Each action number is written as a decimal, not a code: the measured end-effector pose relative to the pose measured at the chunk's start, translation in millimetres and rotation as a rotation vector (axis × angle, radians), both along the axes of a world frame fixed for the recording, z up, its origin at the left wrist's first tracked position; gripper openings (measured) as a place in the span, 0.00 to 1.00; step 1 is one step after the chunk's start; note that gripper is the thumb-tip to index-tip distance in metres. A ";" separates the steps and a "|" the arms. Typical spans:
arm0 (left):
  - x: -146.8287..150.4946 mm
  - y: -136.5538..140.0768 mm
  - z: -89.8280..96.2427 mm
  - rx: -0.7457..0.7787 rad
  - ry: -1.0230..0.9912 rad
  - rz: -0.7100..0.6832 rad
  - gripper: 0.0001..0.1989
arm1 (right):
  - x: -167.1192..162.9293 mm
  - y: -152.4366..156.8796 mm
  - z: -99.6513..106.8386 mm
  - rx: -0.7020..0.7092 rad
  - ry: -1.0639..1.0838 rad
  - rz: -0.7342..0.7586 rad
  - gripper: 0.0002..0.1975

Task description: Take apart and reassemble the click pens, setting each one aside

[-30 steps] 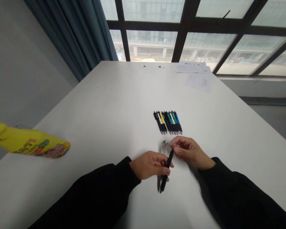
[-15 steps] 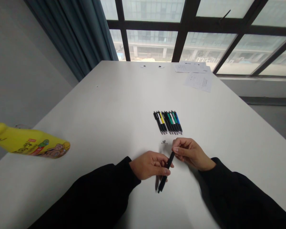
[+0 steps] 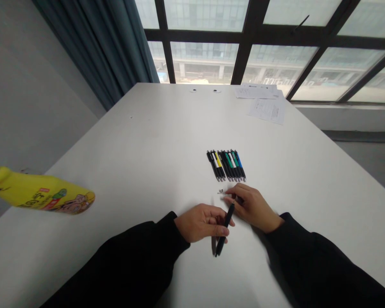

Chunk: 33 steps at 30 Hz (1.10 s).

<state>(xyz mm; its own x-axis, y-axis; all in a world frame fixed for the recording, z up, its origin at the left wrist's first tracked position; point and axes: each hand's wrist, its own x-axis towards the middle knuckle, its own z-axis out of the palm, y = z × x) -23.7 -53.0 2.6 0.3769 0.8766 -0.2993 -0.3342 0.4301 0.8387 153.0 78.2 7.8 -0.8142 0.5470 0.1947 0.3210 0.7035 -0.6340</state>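
A black pen [image 3: 225,229] is pinched between the thumb and fingers of my left hand [image 3: 200,223], slanting with its upper end toward my right hand. My right hand [image 3: 252,206] is low over the table, thumb and index finger slightly apart, their tips beside some tiny metallic parts [image 3: 221,191]. What exactly these parts are is too small to tell. Just beyond, a row of pens [image 3: 226,166] lies side by side, with black, white, yellow, green and blue barrels and silvery tips toward me.
A yellow bottle [image 3: 45,191] with a printed label is at the left side of the white table [image 3: 167,141]. Papers [image 3: 267,110] lie at the far right corner. Two small cable holes or marks are near the far edge, before a window [image 3: 205,60] and a blue curtain [image 3: 105,47].
My right hand has let go of the pen's upper end and shifted slightly left, down to the tiny parts. My left hand keeps the pen, which is tilted a little differently.
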 end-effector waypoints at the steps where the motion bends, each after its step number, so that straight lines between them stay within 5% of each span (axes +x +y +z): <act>1: 0.0 0.0 -0.2 0.001 0.001 -0.002 0.21 | -1.4 -0.3 -2.0 0.022 -0.023 -0.005 0.08; 8: 0.0 -0.8 2.0 -0.005 0.009 -0.004 0.20 | -0.5 1.7 -3.2 -0.010 -0.038 0.034 0.07; 14: -1.6 -2.1 1.5 -0.025 0.009 0.007 0.20 | 14.3 9.7 1.8 -0.803 0.192 -0.042 0.14; 16: -1.6 -1.9 1.0 -0.025 0.014 -0.002 0.20 | 16.9 12.4 1.0 -0.913 0.254 -0.005 0.14; 24: -1.1 -2.4 0.3 -0.036 0.043 -0.031 0.22 | 15.9 13.3 2.9 -1.202 0.488 0.009 0.10; 33: -2.4 -2.9 3.0 -0.039 0.067 -0.049 0.23 | 19.9 14.5 -2.1 -1.210 0.441 0.043 0.09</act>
